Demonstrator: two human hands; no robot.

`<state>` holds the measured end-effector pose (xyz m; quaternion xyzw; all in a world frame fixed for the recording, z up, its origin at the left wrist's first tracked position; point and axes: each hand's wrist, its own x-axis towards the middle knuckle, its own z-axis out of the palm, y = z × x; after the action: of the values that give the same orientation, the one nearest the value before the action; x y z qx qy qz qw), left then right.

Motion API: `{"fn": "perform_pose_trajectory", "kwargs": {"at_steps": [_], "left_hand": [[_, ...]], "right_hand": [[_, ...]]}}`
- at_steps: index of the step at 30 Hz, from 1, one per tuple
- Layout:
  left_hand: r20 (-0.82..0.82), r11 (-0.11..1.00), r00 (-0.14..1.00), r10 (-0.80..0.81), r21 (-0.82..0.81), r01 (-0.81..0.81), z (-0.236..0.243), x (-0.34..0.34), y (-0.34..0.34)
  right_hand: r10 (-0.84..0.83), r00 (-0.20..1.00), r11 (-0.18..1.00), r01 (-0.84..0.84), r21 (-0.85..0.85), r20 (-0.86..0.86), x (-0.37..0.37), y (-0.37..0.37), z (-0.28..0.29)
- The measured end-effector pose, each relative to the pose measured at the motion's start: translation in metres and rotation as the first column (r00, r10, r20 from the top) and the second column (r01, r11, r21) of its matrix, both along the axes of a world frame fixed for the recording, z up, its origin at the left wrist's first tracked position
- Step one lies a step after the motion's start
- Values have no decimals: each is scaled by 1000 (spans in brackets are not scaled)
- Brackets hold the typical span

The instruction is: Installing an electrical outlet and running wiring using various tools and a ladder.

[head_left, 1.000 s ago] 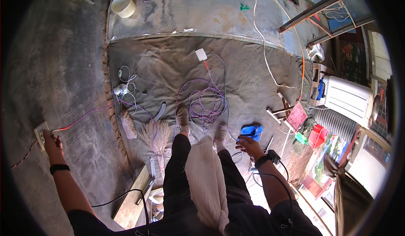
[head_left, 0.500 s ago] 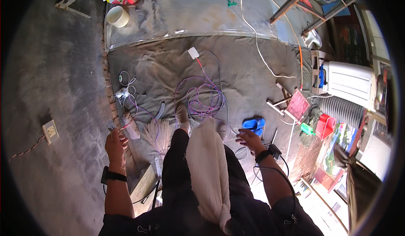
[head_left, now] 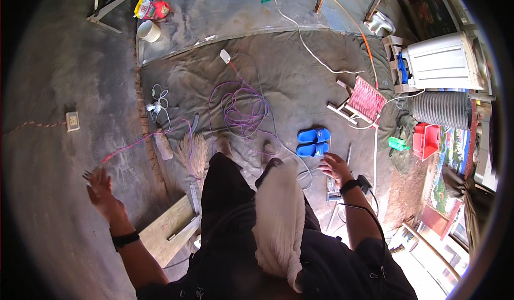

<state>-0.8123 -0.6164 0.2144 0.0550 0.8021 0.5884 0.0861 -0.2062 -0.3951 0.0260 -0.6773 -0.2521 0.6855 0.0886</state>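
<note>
On the left, my left hand (head_left: 106, 194) is closed on the end of a pink-and-purple twisted cord (head_left: 140, 139), next to the grey wall. Small dark tips stick out past the fingers; I cannot make out their form. The cord runs toward a straw broom (head_left: 191, 152), and a loose coil of similar cord (head_left: 243, 110) lies on the floor cover in front of my feet. A white socket box (head_left: 72, 121) is on the wall above that hand. My right hand (head_left: 334, 169) is open, fingers apart, nearest a pair of blue slippers (head_left: 313, 142), with nothing visible in it.
A white power strip (head_left: 225, 57) lies beyond the coil. To the right are a small stool with a pink woven seat (head_left: 365, 100), a red basket (head_left: 425, 141) and a green bottle (head_left: 397, 143). A wooden board (head_left: 168, 230) is at lower left, a white bucket (head_left: 149, 31) far left.
My left hand has moved left and down to the wall, pulling the cord out with it. My right hand has shifted slightly right and up. The whole view has turned a little.
</note>
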Motion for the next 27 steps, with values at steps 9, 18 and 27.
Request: {"fn": "perform_pose_trajectory", "kwargs": {"at_steps": [9, 18, 27], "left_hand": [[-317, 963, 945, -74, 224, 151, 109, 85, -12], [42, 825, 885, -463, 385, 414, 50, 180, -86], [621, 740, 504, -600, 192, 644, -29, 343, -147]], "right_hand": [[-226, 971, 974, 223, 45, 83, 148, -136, 12], [-233, 969, 972, 233, 11, 84, 175, -325, 22], [-472, 870, 879, 477, -4, 144, 239, -467, 51]]}}
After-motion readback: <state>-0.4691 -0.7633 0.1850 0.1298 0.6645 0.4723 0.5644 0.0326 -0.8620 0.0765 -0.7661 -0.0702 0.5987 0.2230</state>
